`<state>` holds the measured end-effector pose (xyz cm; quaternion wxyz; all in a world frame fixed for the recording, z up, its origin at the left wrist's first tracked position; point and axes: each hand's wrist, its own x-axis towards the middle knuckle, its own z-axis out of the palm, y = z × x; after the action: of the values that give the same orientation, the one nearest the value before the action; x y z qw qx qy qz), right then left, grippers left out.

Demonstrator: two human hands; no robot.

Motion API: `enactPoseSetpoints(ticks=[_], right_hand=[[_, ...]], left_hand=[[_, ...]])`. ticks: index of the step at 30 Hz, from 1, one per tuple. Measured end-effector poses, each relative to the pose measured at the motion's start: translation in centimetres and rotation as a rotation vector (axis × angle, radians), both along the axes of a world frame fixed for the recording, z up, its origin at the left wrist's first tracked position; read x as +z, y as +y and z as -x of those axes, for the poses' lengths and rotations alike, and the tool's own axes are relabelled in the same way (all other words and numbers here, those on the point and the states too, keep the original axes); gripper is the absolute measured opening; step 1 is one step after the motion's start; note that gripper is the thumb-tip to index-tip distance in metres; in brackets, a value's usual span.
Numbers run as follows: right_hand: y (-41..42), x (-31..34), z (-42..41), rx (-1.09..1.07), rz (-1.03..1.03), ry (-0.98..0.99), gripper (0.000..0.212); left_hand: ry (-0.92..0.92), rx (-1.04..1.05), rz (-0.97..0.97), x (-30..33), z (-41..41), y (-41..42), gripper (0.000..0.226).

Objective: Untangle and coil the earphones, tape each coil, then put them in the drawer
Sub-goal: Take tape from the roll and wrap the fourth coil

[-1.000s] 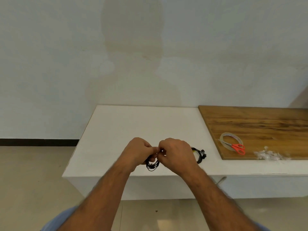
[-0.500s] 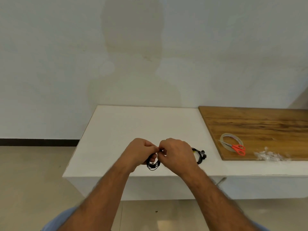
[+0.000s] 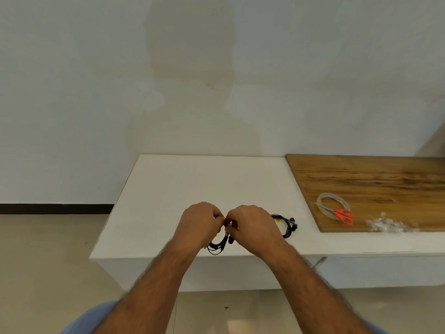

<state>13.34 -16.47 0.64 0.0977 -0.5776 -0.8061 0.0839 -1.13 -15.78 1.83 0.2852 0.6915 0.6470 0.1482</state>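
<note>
A person's left hand (image 3: 199, 222) and right hand (image 3: 252, 225) meet knuckle to knuckle above the near edge of a white worktop (image 3: 183, 184), the fingers (image 3: 218, 219) of both curled inward and pinching the top of a coil of black earphones (image 3: 218, 247), whose loops hang just below the fingers and show between the two wrists. Whether a strip of tape is already pressed between the fingertips cannot be told; the contact point is hidden by the knuckles. Just to the right of the right hand's fingers, partly behind that hand, a second black earphone coil (image 3: 287, 225) lies flat on the worktop, a small yellow mark on it. Farther right, well away from the fingers, a wooden board (image 3: 385, 179) carries a roll of clear tape (image 3: 333, 203), a pair of orange-handled scissors (image 3: 342, 214) resting across it, and a scatter of crumpled clear scraps (image 3: 387, 225). Below the worktop's front edge, to the right of the forearms, a metal handle (image 3: 319, 261) juts out, likely the drawer's. The step in hand appears to be binding the held coil, either cinching its last turns or wrapping tape around them. The next move would call for keeping the loops pinched tight so they do not spring apart while the binding is closed, then setting the coil down or carrying it to the drawer.
</note>
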Motion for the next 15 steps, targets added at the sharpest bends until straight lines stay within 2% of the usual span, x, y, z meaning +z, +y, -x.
enactPoseSetpoints(ticks=[15], right_hand=[[-0.49,0.83,0.00,-0.043,-0.070,-0.080,0.021]], left_hand=[[0.261,-0.015,-0.069,0.05,-0.79,-0.21,0.021]])
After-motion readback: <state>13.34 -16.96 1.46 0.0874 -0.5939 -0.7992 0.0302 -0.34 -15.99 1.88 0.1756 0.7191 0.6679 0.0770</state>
